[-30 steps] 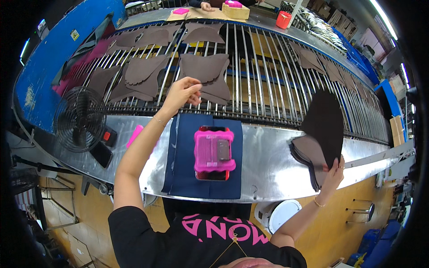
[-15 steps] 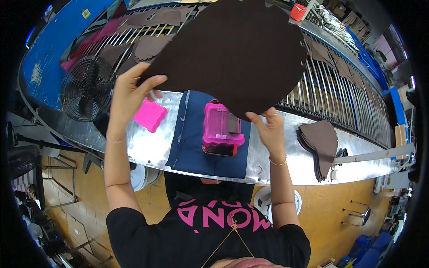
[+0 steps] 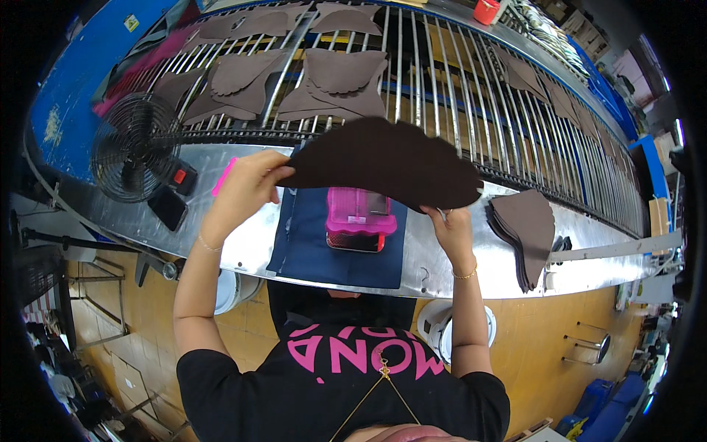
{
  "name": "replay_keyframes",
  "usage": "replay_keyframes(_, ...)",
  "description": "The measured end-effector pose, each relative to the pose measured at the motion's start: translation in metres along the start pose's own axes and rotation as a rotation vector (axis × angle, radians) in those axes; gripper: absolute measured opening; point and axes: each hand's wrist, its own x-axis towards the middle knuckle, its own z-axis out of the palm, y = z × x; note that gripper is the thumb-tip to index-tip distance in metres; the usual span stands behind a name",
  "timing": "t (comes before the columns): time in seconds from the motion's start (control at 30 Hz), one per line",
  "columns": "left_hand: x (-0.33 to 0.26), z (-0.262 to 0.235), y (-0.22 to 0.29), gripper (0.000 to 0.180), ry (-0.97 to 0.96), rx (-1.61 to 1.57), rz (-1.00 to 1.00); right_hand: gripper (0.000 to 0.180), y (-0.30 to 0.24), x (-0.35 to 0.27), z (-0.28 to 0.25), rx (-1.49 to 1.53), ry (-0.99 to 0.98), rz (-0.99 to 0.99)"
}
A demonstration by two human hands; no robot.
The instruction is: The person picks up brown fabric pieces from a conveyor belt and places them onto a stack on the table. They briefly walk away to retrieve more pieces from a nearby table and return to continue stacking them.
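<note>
A dark brown cut panel (image 3: 375,158) with a scalloped far edge is stretched between my two hands above the table. My left hand (image 3: 254,180) pinches its left tip. At its lower right edge, my right hand (image 3: 451,228) grips it between thumb and fingers. Beneath the panel, a pink plastic box (image 3: 359,225) with a clear pink lid sits on a dark blue cloth (image 3: 339,269); the panel hides its far side. To the right of my right hand lies a stack of brown cut panels (image 3: 526,228).
A rack of metal rods (image 3: 434,88) runs along the table's far side, bearing several brown pieces (image 3: 342,77). A black fan (image 3: 136,147) and a phone (image 3: 168,210) are at the left. A pink scalloped piece (image 3: 224,177) lies behind my left hand. A grey bar (image 3: 615,250) crosses the right end.
The brown panel has come down and tilted, so it looks much narrower and the rack behind shows. My left hand has shifted slightly right; both hands still grip the panel.
</note>
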Motion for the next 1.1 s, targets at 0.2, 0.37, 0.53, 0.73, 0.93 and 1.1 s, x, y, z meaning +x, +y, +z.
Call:
replay_keyframes(0.2, 0.039, 0.054, 0.025, 0.012, -0.18, 0.178, 0.291, 0.012, 0.041, -0.069, -0.034, -0.007, 0.202, 0.311)
replay_keyframes(0.37, 0.064, 0.101, 0.048, 0.016, -0.29, 0.356, 0.549, 0.014, 0.046, -0.104, -0.097, 0.371, 0.46, 0.378)
replay_keyframes(0.53, 0.082, 0.114, 0.072, 0.026, -0.248, 0.119, 0.677, 0.033, 0.063, -0.087, -0.145, 0.406, 0.606, 0.502)
replay_keyframes(0.73, 0.064, 0.042, 0.075, 0.039, -0.1, -0.012, 0.37, 0.044, 0.139, 0.012, -0.126, 0.495, 0.481, 0.49)
replay_keyframes(0.93, 0.021, -0.01, 0.024, 0.039, 0.123, -0.338, 0.023, 0.044, 0.228, 0.105, -0.059, 0.453, 0.277, 0.624)
replay_keyframes(1.1, -0.007, -0.032, -0.008, 0.04, 0.254, -0.337, -0.099, 0.039, 0.298, 0.135, -0.026, 0.297, 0.203, 0.651)
